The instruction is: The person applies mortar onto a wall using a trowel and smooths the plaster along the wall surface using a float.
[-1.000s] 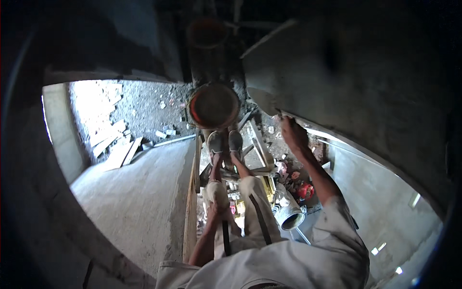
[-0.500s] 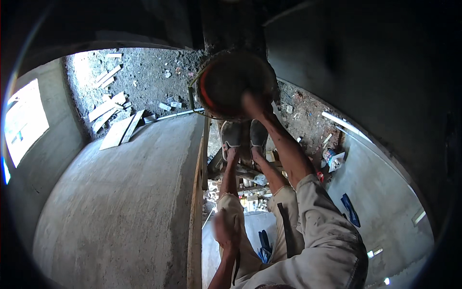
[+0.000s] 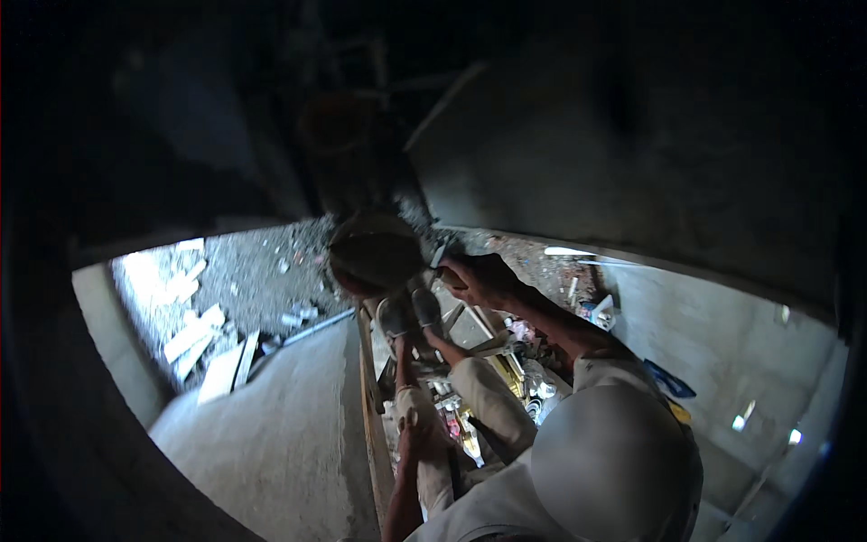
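Grey concrete (image 3: 271, 452) runs along the left side, and just ahead of the shoes (image 3: 395, 318) sits the dark, round bucket (image 3: 361, 257), its contents too dim to read! Right hand (image 3: 479, 278) is just to the bucket's right, fingers curled in around what looks like the handle of a small tool (image 3: 438, 256). Blur and shadow hide the working end. Left hand (image 3: 415, 432) rests on the left knee; whether its fingers are spread or pressed together, nobody can tell from here.

And look how tight it is! Bucket and toes crowd together, so a forward shuffle of either foot could nudge the bucket and slop or tip it. Swing the tool low, and it could clip the rim. Footing is the big worry: the clutter (image 3: 470, 434) seems to lie below the feet, so a lean too far to the right might upset the balance, with only a knee for the left hand to brace on. Dim light makes misjudging that rim all the easier.
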### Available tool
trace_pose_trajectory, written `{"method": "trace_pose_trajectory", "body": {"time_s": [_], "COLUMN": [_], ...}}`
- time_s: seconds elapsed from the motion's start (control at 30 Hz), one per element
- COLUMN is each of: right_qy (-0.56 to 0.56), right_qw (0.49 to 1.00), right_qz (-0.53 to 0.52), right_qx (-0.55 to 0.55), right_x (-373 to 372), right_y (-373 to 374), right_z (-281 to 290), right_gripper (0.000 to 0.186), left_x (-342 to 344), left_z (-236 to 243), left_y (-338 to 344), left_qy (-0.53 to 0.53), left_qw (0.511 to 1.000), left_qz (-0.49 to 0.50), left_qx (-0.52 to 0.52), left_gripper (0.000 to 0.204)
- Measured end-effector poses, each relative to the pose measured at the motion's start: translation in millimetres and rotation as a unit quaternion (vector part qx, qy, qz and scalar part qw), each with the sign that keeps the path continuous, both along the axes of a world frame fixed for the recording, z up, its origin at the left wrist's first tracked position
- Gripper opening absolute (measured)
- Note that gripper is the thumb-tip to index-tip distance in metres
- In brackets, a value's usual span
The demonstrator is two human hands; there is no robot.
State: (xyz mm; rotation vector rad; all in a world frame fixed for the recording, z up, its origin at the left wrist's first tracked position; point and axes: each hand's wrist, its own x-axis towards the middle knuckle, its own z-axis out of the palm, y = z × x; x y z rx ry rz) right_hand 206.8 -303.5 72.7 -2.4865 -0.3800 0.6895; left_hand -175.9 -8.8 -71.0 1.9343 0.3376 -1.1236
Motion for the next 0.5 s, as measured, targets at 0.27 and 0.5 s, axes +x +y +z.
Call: {"method": "trace_pose_trajectory", "body": {"time_s": [0.27, 0.5], "right_qy": [-0.052, 0.067], "right_qw": [0.984, 0.915], "right_qz": [0.02, -0.351], "right_qx": [0.169, 0.187], "right_x": [16, 33], "right_y": [-56, -209], "right_z": [294, 276], "right_gripper": [0.042, 0.038], "left_x": [57, 63], "left_z": [63, 38], "left_y": [39, 49], "left_qy": [-0.034, 0.086], "left_qw": [0.997, 0.989], "left_qz": [-0.066, -0.007], "left_qx": [-0.005, -0.124], "left_gripper": [0.077, 0.073]}}
